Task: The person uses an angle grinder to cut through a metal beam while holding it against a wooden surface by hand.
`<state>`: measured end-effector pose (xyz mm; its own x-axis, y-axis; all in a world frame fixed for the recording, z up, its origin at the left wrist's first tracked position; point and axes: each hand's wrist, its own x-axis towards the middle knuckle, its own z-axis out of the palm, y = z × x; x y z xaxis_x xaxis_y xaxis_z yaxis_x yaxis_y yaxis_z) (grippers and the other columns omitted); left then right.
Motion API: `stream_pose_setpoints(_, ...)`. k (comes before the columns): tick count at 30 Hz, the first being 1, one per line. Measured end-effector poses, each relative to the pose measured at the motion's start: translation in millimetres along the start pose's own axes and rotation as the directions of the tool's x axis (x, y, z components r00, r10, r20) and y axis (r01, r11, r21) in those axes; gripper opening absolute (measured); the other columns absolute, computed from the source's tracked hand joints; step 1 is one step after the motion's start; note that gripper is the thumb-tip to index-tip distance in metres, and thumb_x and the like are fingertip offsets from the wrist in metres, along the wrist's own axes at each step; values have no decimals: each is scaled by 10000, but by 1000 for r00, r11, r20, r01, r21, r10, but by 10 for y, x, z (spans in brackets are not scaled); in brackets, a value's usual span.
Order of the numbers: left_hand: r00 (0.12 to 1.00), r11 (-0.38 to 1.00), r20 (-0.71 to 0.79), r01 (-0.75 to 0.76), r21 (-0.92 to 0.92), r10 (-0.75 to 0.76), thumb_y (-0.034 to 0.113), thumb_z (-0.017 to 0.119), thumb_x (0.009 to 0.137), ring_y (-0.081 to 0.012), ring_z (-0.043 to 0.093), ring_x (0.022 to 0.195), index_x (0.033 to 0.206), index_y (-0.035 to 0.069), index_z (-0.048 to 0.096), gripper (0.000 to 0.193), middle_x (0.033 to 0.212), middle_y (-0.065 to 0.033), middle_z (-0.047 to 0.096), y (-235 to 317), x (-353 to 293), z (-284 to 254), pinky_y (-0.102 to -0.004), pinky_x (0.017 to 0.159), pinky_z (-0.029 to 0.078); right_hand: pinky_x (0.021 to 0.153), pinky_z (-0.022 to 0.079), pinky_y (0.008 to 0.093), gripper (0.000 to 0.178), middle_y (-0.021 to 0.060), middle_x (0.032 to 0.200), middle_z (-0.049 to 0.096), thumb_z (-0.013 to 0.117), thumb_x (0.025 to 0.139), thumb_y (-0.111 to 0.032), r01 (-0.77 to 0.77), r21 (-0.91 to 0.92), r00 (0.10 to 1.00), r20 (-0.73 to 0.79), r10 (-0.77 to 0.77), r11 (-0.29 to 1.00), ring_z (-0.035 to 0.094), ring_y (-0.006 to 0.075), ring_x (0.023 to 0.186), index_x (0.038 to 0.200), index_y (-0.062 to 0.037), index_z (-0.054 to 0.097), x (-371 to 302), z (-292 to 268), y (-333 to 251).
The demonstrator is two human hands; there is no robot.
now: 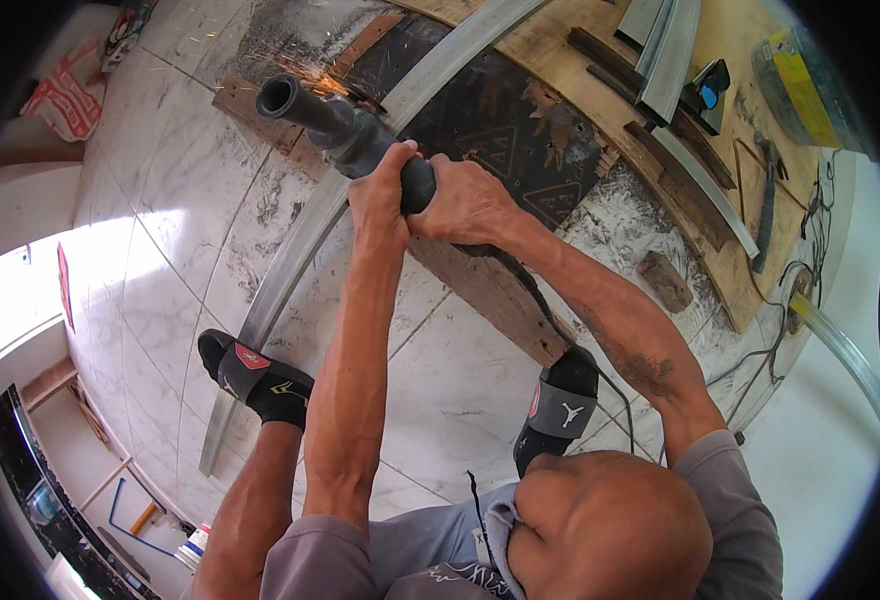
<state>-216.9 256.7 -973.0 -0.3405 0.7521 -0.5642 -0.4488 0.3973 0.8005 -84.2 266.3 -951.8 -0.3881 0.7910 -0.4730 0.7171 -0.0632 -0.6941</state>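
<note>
- Nearest to us is our bare right knee (615,525), bent up at the bottom.
- Our left hand (378,200) and right hand (465,200) are both wrapped around the back of a dark grey angle grinder (360,140).
- The grinder is over a long silver metal bar (295,245), and orange sparks (310,78) fly just past it.
- We think the grinder is hard, fairly heavy and shaky, so two hands on its fat body seem best, with fingers well away from the sparks.
- The bar looks stiff and smooth, so it may slide. Our left sandal (260,375) is over its near end.
- We would hold the bar far from the sparks, since it could be hot there and the edges may be sharp.
</note>
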Motion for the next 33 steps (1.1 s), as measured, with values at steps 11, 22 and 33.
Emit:
stream_pose_setpoints(11,1000,1000,-4,-4,-5,4,119,832,782,-199,711,822,1013,-51,669,330,917,-128,718,-26,-14,34,-304,767,594,908,552,441,776,275,1046,707,793,674,-473,1,2,1000,1,-1,1000,703,422,1018,1191,66,582,-21,-25,22)
stream_pose_setpoints(22,999,999,15,-33,-19,33,126,831,784,-191,706,821,1008,-40,672,321,919,-120,717,-44,-13,12,-305,769,593,964,548,437,773,291,1125,694,770,661,-390,-19,20,999,46,19,1000,690,418,1089,1238,82,564,-66,-84,-62)
stream_pose_setpoints(33,998,998,-13,-59,13,59,140,837,773,-187,707,815,1003,-31,676,328,909,-111,718,-84,-1,18,-304,768,589,965,548,437,767,283,1118,700,770,661,-408,-29,13,999,38,29,999,693,418,1082,1225,75,578,-72,-86,-55)
